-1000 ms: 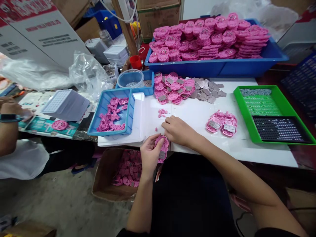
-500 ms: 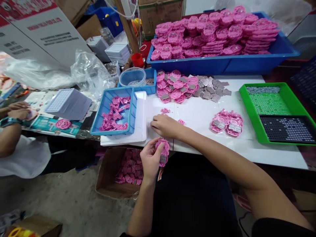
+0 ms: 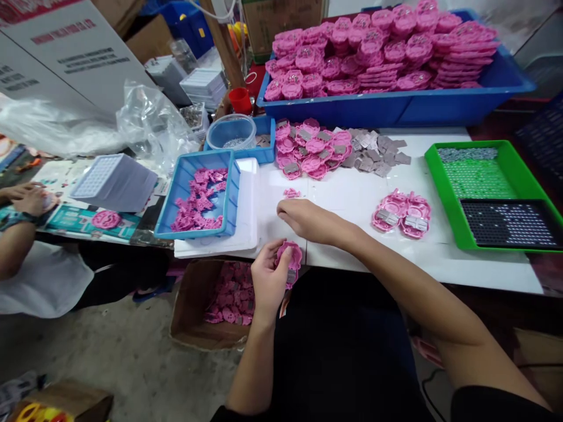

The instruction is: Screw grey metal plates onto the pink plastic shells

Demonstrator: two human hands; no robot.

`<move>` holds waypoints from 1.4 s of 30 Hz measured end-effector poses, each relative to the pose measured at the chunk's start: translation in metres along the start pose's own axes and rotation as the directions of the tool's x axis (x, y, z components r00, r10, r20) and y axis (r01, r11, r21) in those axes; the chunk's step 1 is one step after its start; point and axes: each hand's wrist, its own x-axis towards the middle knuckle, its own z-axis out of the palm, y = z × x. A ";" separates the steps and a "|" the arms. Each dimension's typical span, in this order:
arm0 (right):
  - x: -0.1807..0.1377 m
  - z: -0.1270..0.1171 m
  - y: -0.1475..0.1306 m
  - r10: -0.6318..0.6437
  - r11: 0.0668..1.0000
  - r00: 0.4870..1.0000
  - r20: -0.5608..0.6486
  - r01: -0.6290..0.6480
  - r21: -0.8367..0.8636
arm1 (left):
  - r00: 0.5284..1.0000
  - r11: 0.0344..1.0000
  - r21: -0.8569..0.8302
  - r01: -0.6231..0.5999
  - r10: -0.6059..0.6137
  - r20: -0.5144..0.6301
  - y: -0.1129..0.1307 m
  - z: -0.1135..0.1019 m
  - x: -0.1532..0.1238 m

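Note:
My left hand [image 3: 268, 280] is closed around a round pink plastic part [image 3: 291, 261] with a grey metal plate, held at the near edge of the white table [image 3: 352, 205]. My right hand [image 3: 305, 218] lies on the table just above it, fingers curled and pinched near a few tiny pink bits [image 3: 291, 193]; whether it holds one I cannot make out. Two finished pink parts [image 3: 401, 212] lie to the right of my right hand.
A small blue tray [image 3: 199, 196] of little pink pieces sits left. A pile of pink parts [image 3: 310, 149] and grey plates [image 3: 373, 151] lies behind, a big blue bin [image 3: 396, 105] beyond. A green tray [image 3: 488, 193] stands right. A cardboard box [image 3: 215, 305] sits on the floor. Another person's hands [image 3: 26, 199] work far left.
My right hand reached left across the table, then drew back slightly toward the tiny pink bits. My left hand kept its hold on the pink part.

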 end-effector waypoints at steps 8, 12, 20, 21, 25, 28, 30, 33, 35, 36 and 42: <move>-0.063 0.007 -0.013 0.195 0.780 0.968 -0.156 -0.057 0.624 | 0.997 0.999 -0.027 -0.032 0.034 0.069 0.017 0.012 -0.004; -0.074 0.020 -0.012 0.324 0.737 0.915 -0.239 -0.085 0.671 | 0.992 0.996 -0.010 -0.084 0.085 0.097 0.019 0.017 -0.005; -0.078 0.040 -0.015 0.442 0.646 0.828 -0.346 -0.027 0.763 | 0.976 0.977 0.117 -0.176 0.159 0.146 0.018 0.017 -0.006; -0.078 0.041 -0.016 0.445 0.647 0.820 -0.359 -0.018 0.762 | 0.976 0.975 0.124 -0.182 0.163 0.145 0.018 0.018 -0.006; -0.080 0.045 -0.018 0.427 0.699 0.802 -0.418 0.000 0.715 | 0.979 0.978 0.110 -0.175 0.160 0.129 0.017 0.019 -0.004; -0.081 0.046 -0.020 0.425 0.713 0.793 -0.436 0.003 0.701 | 0.982 0.983 0.090 -0.157 0.147 0.115 0.014 0.018 -0.001; -0.082 0.043 -0.019 0.420 0.697 0.809 -0.411 0.003 0.717 | 0.984 0.988 0.066 -0.142 0.135 0.113 0.011 0.018 0.001; -0.083 0.037 -0.014 0.382 0.713 0.838 -0.390 0.001 0.701 | 0.986 0.993 0.004 -0.116 0.114 0.122 0.009 0.015 0.005; -0.083 0.033 -0.007 0.359 0.799 0.807 -0.468 -0.007 0.601 | 0.989 0.995 -0.021 -0.098 0.100 0.107 0.009 0.013 0.008; -0.083 0.031 -0.003 0.345 0.859 0.775 -0.530 -0.033 0.511 | 0.991 0.995 -0.023 -0.093 0.095 0.091 0.009 0.013 0.010; -0.076 0.031 0.017 0.232 0.952 0.840 -0.491 -0.300 -0.063 | 0.995 0.996 -0.031 -0.086 0.087 0.040 0.011 0.018 0.016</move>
